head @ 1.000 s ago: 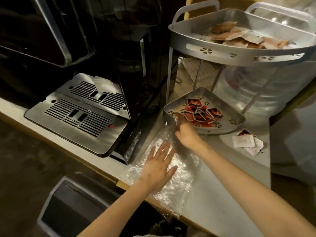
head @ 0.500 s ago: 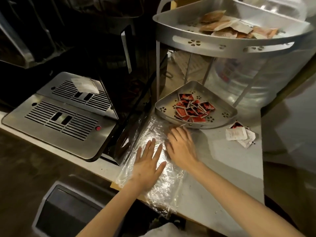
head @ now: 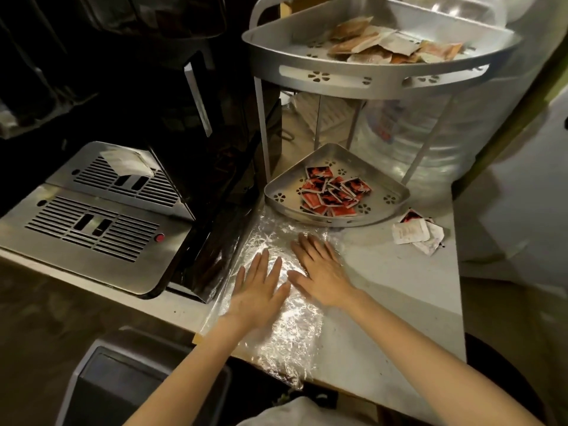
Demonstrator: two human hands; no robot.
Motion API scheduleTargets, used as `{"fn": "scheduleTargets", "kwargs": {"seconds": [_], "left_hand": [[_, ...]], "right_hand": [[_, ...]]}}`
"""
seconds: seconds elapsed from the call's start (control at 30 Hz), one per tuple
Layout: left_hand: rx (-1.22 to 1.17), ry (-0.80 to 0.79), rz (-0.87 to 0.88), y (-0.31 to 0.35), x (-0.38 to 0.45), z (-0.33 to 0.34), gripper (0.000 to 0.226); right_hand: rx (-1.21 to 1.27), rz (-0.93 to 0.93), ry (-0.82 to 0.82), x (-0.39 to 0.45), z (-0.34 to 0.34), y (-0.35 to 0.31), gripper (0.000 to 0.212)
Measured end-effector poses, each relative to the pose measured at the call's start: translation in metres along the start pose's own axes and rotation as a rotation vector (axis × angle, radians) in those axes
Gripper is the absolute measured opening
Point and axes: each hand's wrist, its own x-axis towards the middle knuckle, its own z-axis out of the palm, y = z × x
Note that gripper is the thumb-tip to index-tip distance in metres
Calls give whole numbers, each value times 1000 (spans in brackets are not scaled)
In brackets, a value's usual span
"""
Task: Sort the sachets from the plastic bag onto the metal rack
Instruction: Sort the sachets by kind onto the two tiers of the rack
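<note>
A clear crinkled plastic bag [head: 285,336] lies flat on the grey counter. My left hand [head: 261,290] and my right hand [head: 319,269] rest palm down on it, side by side, fingers spread, holding nothing. Just beyond them stands the metal rack. Its lower tray [head: 390,198] holds several red and black sachets [head: 332,195]. Its upper tray [head: 344,75] holds several brown and white sachets [head: 387,47]. A few loose white sachets [head: 415,233] lie on the counter to the right of the lower tray.
A black coffee machine with a steel drip grille [head: 92,222] stands to the left. A large clear water bottle [head: 430,133] sits behind the rack. A dark bin [head: 123,388] is below the counter's front edge. A paper slip [head: 123,161] lies on the rear grille.
My right hand has drawn back from the lower tray's rim and now lies flat on the bag beside my left hand. The view has shifted a little.
</note>
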Motion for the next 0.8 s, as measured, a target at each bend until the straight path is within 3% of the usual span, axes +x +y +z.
{"fn": "scheduleTargets", "kwargs": {"seconds": [0.1,0.2,0.27,0.33,0.4,0.53,0.7,0.8], "left_hand": [[-60,-86,-40,6,6,-28,59],[123,-98,-54,19,18,-53,50],[250,-54,-36,37,25,-65,45],[288,96,78,61,32,-75,40],[210,237,292,87,41,-83,35],[134,220,555,141,65,-84,39],[-27,172,670,186,103,-59,56],[-106,159,693,202,121,-44,59]], "right_hand": [[355,96,54,-2,-13,5,53],[501,194,237,-11,-29,17,38],[515,226,317,-17,-41,29,31],[550,261,349,-25,-55,43,29],[579,288,389,-33,-69,59,30],[625,425,425,-57,-90,95,31],[542,593,546,-84,-94,142,49],[461,634,513,-92,-92,156,62]]}}
